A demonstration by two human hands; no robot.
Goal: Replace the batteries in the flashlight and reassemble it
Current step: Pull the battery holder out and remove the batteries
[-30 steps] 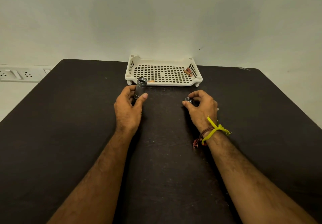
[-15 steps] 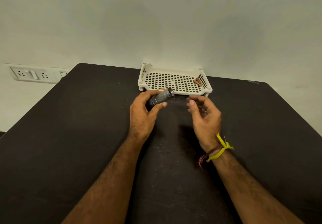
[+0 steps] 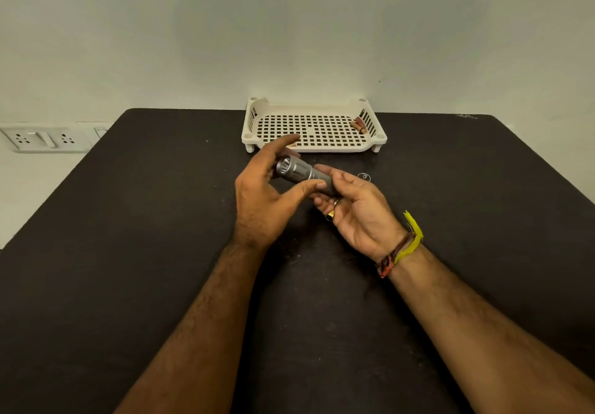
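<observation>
Dim, warm, soft-shadowed light; sharp focus, wide-angle bending at edges.

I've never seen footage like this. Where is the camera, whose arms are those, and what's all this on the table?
No machine here: a person wears a camera on their head, looking down at their own bare arms. The left hand and right hand together hold a grey flashlight above a dark table. Beside the right hand a small round part lies on the table; it may be the flashlight's end cap. At the far edge stands a white perforated tray with a few batteries in its right corner.
</observation>
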